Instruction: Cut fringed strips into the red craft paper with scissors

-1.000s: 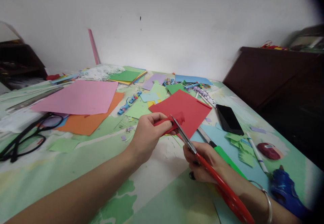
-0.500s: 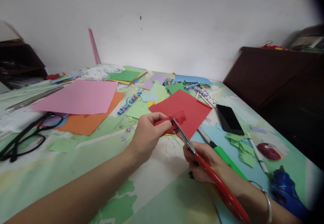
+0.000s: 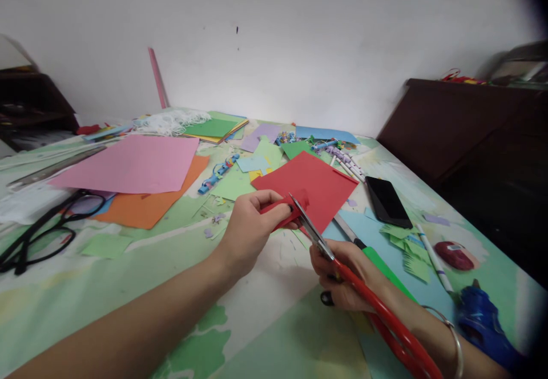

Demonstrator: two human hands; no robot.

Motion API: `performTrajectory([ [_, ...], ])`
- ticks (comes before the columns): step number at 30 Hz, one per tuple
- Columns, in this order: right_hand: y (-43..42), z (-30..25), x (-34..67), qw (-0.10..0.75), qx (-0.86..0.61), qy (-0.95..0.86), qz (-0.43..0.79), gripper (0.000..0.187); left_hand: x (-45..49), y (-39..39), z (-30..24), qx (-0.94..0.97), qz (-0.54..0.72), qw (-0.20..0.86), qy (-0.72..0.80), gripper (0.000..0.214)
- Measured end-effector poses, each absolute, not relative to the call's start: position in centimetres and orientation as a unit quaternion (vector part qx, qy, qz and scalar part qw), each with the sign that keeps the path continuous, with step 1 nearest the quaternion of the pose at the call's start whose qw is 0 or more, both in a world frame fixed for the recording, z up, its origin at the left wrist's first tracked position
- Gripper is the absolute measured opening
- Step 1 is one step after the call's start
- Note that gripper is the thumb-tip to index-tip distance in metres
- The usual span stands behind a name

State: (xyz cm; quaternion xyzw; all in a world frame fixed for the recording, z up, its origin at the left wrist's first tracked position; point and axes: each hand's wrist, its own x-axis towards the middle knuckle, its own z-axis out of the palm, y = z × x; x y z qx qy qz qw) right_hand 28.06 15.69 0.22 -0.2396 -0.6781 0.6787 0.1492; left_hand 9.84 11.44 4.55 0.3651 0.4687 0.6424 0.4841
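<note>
My left hand (image 3: 250, 232) pinches a small strip of red paper (image 3: 286, 206) above the table, its free end cut into a fringe. My right hand (image 3: 346, 276) grips red-handled scissors (image 3: 377, 316). Their metal blades (image 3: 309, 226) point up and left, and the tips meet the red strip beside my left fingers. A metal bangle (image 3: 454, 342) circles my right wrist. Behind the strip a larger red sheet (image 3: 317, 185) lies flat on the table.
Pink (image 3: 132, 165) and orange (image 3: 149, 205) sheets lie at the left, with black glasses (image 3: 38, 236) near them. A black phone (image 3: 387, 202), green scraps (image 3: 411, 250), a pen (image 3: 432, 256), a blue glue gun (image 3: 483, 322) and a green-handled tool (image 3: 383, 265) sit at the right. A dark cabinet (image 3: 471, 133) stands beyond.
The scissor handles have spread a little and dropped lower right. The fringed tip of the red strip has shifted slightly left. My left hand has barely moved.
</note>
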Motion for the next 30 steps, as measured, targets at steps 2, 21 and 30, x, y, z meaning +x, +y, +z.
performTrajectory([
  [2,15.8,0.0,28.1,0.148,-0.235,-0.675,0.684,0.032,9.9,11.4,4.5,0.367,0.643,0.483,0.468,0.009],
  [21,14.6,2.1,27.9,0.148,-0.244,-0.655,0.7,0.027,9.9,11.4,4.7,0.361,0.645,0.47,0.483,0.007],
  [30,14.2,2.9,27.7,0.152,-0.258,-0.639,0.708,0.026,9.8,11.5,4.4,0.367,0.645,0.473,0.475,0.006],
])
